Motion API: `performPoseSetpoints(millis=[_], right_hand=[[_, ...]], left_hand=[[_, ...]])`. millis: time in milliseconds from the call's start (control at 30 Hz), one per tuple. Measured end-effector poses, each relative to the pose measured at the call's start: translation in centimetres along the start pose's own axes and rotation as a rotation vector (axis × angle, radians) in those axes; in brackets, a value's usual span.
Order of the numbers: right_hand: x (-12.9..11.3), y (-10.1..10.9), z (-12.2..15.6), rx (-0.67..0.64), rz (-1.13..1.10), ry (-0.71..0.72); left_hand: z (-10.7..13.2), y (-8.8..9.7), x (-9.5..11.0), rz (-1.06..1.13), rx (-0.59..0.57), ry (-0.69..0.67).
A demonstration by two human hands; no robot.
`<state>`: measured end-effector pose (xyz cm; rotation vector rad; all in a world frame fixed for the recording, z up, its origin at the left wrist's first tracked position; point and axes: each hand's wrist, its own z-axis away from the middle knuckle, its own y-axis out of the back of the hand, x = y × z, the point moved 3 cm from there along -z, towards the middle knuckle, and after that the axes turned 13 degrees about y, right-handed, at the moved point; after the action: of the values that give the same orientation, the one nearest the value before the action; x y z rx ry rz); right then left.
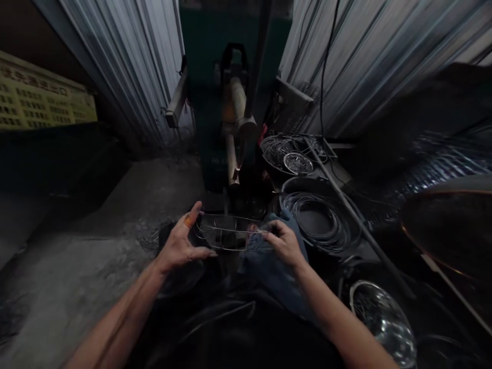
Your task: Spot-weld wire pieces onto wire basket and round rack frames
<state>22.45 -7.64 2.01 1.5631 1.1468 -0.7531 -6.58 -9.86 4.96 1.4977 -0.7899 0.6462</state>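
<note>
A thin wire frame of curved, ring-like wires spans the space between my hands, above my lap. The fingers of my right hand are pinched on its right end. My left hand curves around the left end, thumb and index finger spread well apart; an orange band circles one finger. Whether the wire touches that palm, I cannot tell. Just ahead stands a dark green machine with pale, rod-like arms, one above the other. Blue cloth lies beneath my right hand.
On the right are a tub with coiled wire, a pan of wire loops and a shiny metal bowl. A long bar slants across them. At left, a yellow crate sits above a dark one. Corrugated sheeting stands behind.
</note>
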Motion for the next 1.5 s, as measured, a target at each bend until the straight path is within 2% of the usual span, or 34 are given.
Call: performPoseSetpoints(millis=[67, 167, 267, 333, 433, 533, 633, 767, 867, 967, 1067, 1133, 1167, 1267, 1300, 1333, 1400, 1500], right_hand=[[0.9, 0.7, -0.6, 0.039, -0.119, -0.122], [1.9, 0.9, -1.4, 0.020, -0.253, -0.272], [2.0, 0.9, -1.8, 0.061, -0.332, -0.319], [1.2, 1.2, -1.9, 0.095, -0.311, -0.216], [-1.5, 1.6, -1.5, 0.096, -0.200, 0.032], [-5.2, 1.6, -0.5, 0.010, -0.030, 0.318], [-8.5, 1.5, 0.6, -0.037, 0.144, 0.602], [-11.1, 2.0, 1.1, -0.062, 0.276, 0.784], [-12.0, 2.2, 0.9, -0.067, 0.312, 0.884], [-12.2, 2.2, 0.6, -0.042, 0.328, 0.959], [-12.1, 2.3, 0.9, -0.068, 0.250, 0.992], [-11.6, 3.1, 1.2, -0.013, 0.154, 0.924], [-11.1, 3.7, 1.3, 0.070, 0.101, 0.842], [-8.4, 5.6, 0.4, 0.406, -0.075, 0.440], [-7.3, 5.8, -0.2, 0.472, -0.138, 0.295], [-6.2, 5.7, -0.9, 0.499, -0.205, 0.162], [-4.2, 4.9, -2.7, 0.455, -0.364, -0.049], [-2.5, 2.8, -4.8, 0.363, -0.588, -0.254]], left_hand=[[-0.8, -0.9, -0.9, 0.023, -0.032, 0.051], [-1.6, -2.2, -0.9, 0.022, -0.050, 0.062], [-2.2, -2.7, -0.6, 0.116, 0.021, 0.103], [-2.6, -2.6, -0.5, 0.285, 0.088, 0.169], [-3.1, -2.6, -1.0, 0.763, 0.150, 0.389], [-3.6, -3.4, -0.7, 1.272, 0.058, 0.614], [-4.1, -3.8, 1.1, 1.573, -0.096, 0.658], [-4.4, -3.2, 4.4, 1.761, -0.280, 0.557], [-4.5, -2.4, 6.4, 1.815, -0.340, 0.470], [-4.7, -1.9, 7.0, 1.801, -0.361, 0.483], [-4.9, -1.7, 6.6, 1.805, -0.384, 0.484], [-4.7, -1.6, 6.1, 1.825, -0.390, 0.475], [-4.5, -1.5, 5.9, 1.834, -0.390, 0.471], [-3.9, -1.1, 5.4, 1.855, -0.406, 0.468], [-3.7, -0.9, 5.3, 1.864, -0.417, 0.469], [-3.6, -0.7, 5.2, 1.871, -0.430, 0.468], [-3.6, -0.3, 5.2, 1.879, -0.451, 0.457], [-4.2, -0.1, 5.0, 1.868, -0.515, 0.450]])
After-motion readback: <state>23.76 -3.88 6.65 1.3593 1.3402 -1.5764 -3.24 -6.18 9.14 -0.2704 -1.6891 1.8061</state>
